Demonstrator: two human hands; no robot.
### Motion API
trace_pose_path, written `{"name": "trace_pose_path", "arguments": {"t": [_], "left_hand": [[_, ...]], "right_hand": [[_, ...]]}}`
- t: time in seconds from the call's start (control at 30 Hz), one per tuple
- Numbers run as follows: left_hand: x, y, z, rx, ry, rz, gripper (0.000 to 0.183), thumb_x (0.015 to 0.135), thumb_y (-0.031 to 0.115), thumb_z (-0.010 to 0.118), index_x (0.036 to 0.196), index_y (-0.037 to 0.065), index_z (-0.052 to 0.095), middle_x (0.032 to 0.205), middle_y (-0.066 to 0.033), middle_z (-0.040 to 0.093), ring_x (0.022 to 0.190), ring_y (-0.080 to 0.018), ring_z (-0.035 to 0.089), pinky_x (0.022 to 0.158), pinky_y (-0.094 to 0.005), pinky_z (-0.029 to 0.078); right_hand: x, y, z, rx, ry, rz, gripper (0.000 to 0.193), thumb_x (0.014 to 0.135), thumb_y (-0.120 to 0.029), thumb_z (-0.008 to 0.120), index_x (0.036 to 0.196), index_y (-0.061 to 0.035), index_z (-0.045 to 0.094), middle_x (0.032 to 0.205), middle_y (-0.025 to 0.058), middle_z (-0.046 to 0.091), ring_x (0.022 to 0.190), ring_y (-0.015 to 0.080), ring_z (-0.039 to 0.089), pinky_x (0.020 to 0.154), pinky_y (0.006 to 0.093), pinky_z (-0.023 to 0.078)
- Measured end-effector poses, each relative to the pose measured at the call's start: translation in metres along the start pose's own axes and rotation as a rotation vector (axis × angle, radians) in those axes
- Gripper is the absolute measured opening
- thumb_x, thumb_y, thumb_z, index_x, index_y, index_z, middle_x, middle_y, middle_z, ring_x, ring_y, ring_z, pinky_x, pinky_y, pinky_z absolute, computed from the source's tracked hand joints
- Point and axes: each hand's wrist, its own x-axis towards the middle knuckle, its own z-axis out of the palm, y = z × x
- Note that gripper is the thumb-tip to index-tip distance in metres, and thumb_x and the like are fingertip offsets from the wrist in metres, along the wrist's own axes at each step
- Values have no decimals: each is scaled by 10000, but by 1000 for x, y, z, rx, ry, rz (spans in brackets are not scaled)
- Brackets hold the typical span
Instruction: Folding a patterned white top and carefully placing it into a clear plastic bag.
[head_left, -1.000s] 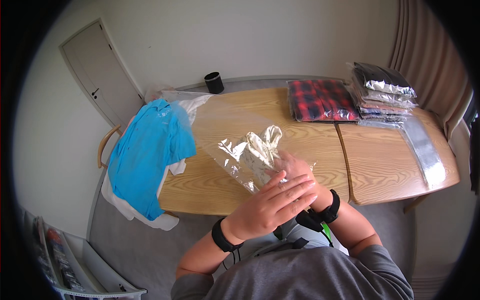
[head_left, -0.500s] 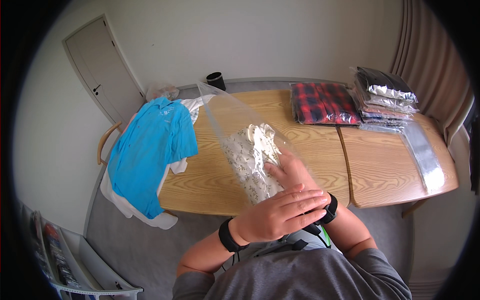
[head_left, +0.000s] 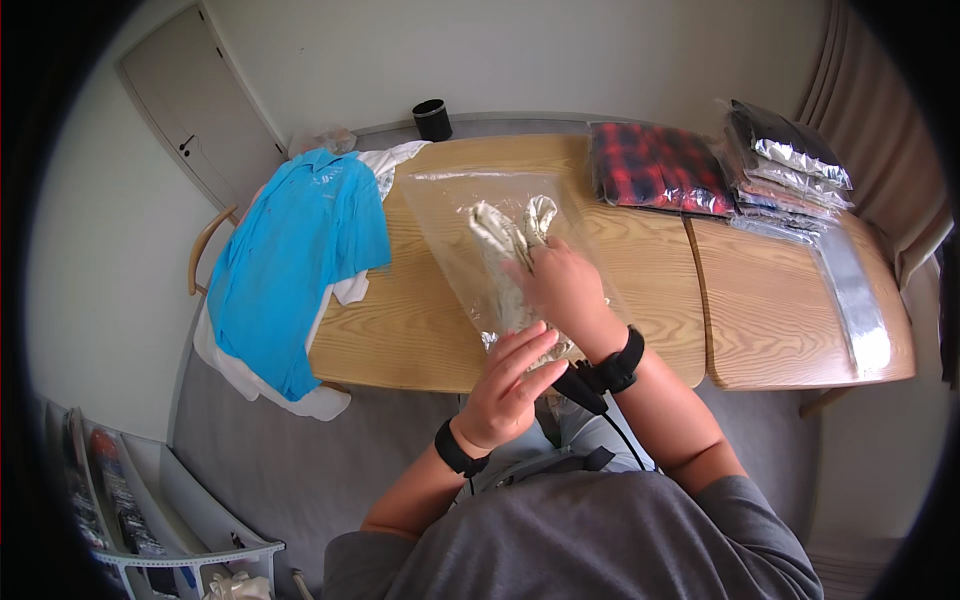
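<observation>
A cream garment with a small leaf print [head_left: 500,240], folded, lies in a clear plastic bag [head_left: 440,205] on the table. The bag's wider end points away from me. My right hand [head_left: 565,285] is over the garment's upper part, fingers bent down and partly smeared, so its grip on the cloth is unclear. Whether it is inside the bag or on top of it I cannot tell. Close to the bag's near end is my left hand [head_left: 505,390], open, fingers stretched out beside the right wrist.
A blue shirt [head_left: 295,260] and white clothes drape over a chair at left. Far right on the wooden table [head_left: 400,345] are a bagged red-black plaid garment [head_left: 660,170], a stack of bagged clothes [head_left: 790,170] and flat clear bags [head_left: 855,300]. A black bin [head_left: 432,120] stands behind.
The bag has gone from raised and tilted to lying on the table. My right hand has shifted up over the garment; my left hand has come off the right wrist, moving left and nearer me.
</observation>
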Motion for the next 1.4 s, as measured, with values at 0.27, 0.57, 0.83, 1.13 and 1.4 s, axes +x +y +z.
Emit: {"name": "trace_pose_path", "arguments": {"t": [0.27, 0.57, 0.83, 1.13, 1.4], "left_hand": [[-32, -7, -18, 247, -79, -252, 431, 811, -103, 518, 1205, 66, 570, 1296, -113, 520, 1244, -284, 481, 1086, -452, 292], [-93, 6, -35, 431, 82, -564, 448, 728, -58, 609, 1161, 32, 534, 1185, -154, 519, 1106, -328, 505, 954, -427, 403], [-109, 15, -28, 178, -167, -169, 322, 693, -1, 669, 998, 42, 574, 948, -89, 579, 870, -269, 565, 772, -390, 470], [-117, 8, 19, 384, -448, -505, 505, 771, 195, 684, 1206, -11, 532, 1419, -204, 339, 1343, -372, 295, 1039, -466, 325], [-117, 1, 9, 512, -545, -486, 597, 817, 301, 643, 1308, 10, 467, 1434, -155, 360, 1340, -357, 308, 1063, -479, 284]], "right_hand": [[-1, 33, 23, 108, -67, -41, 379, 848, -319, 609, 1053, -3, 651, 1090, 271, 591, 986, 420, 572, 884, 446, 449], [-59, 29, 50, -284, 18, -409, 424, 802, -306, 647, 1191, -150, 589, 1410, 156, 392, 1316, 311, 359, 1083, 469, 277], [-86, 35, 91, -333, -96, -522, 632, 792, -357, 665, 1373, -294, 423, 1374, 164, 417, 1269, 400, 391, 1012, 597, 308], [-74, 29, 100, -343, -190, -514, 591, 775, -269, 679, 1328, -274, 471, 1351, 178, 408, 1265, 402, 381, 1015, 613, 304], [-21, 17, 121, -267, -165, -552, 487, 874, -247, 593, 1340, -274, 452, 1352, 169, 396, 1271, 379, 370, 1007, 633, 299]]}}
